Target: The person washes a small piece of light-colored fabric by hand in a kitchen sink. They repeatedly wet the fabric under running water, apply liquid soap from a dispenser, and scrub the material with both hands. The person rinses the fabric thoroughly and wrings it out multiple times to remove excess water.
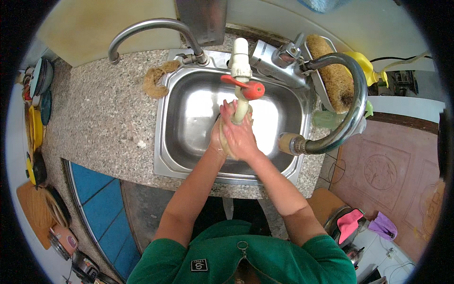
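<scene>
My right hand (241,140) and my left hand (215,137) are pressed together over the stainless steel sink (193,149). A pale yellowish, wet-looking thing (224,139) is held between the palms; I cannot tell exactly what it is. The right hand lies on top and hides most of it and part of the left hand. Directly above the fingers is the spout of a cream plastic tap (242,110) with a red lever handle (252,89). The spout covers part of the right hand. Both hands look wet.
A curved steel faucet (152,24) rises at the back left. On the right, a second faucet (360,99) arches over the sink rim. A brown fibre scrubber (156,85) lies on the granite counter (106,117). A loofah (330,71) sits in a tray beside a green bottle (326,120).
</scene>
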A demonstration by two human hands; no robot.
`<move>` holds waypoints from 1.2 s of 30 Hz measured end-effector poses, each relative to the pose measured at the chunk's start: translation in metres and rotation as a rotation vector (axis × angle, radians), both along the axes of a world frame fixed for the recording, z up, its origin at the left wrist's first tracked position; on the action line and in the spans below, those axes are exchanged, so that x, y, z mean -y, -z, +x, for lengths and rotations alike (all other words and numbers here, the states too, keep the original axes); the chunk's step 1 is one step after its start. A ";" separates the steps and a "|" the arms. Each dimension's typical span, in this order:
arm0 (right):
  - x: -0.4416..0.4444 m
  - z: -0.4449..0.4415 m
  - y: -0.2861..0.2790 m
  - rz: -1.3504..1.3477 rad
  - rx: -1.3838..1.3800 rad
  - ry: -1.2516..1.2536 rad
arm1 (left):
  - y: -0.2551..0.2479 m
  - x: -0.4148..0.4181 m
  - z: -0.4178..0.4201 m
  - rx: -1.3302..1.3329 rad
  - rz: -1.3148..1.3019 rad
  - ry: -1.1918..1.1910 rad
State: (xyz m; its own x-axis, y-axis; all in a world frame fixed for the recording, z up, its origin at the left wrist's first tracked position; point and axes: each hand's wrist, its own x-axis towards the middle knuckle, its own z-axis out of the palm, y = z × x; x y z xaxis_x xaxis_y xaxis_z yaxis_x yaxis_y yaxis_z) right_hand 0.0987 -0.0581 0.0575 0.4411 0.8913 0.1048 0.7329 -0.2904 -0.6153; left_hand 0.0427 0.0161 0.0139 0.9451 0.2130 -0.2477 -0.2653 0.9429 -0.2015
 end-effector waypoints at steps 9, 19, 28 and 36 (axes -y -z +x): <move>0.001 -0.011 -0.002 0.004 -0.075 0.192 | -0.015 0.002 -0.007 -0.035 0.190 0.071; 0.020 0.070 0.052 0.167 -0.519 0.196 | -0.003 0.031 -0.006 -0.282 0.246 0.270; 0.039 0.086 0.029 0.003 -1.335 0.553 | -0.018 0.019 0.006 -0.804 2.099 0.230; 0.009 0.004 -0.001 0.265 -0.467 0.583 | -0.003 0.018 -0.003 -0.174 -0.031 0.151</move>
State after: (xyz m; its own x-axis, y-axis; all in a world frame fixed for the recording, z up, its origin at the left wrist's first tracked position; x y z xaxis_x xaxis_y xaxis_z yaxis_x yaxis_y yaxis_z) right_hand 0.1031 -0.0672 0.0582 0.8798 0.4743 -0.0303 0.1562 -0.3488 -0.9241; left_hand 0.0400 -0.0022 0.0173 0.9082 0.0622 -0.4138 -0.1551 0.9685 -0.1946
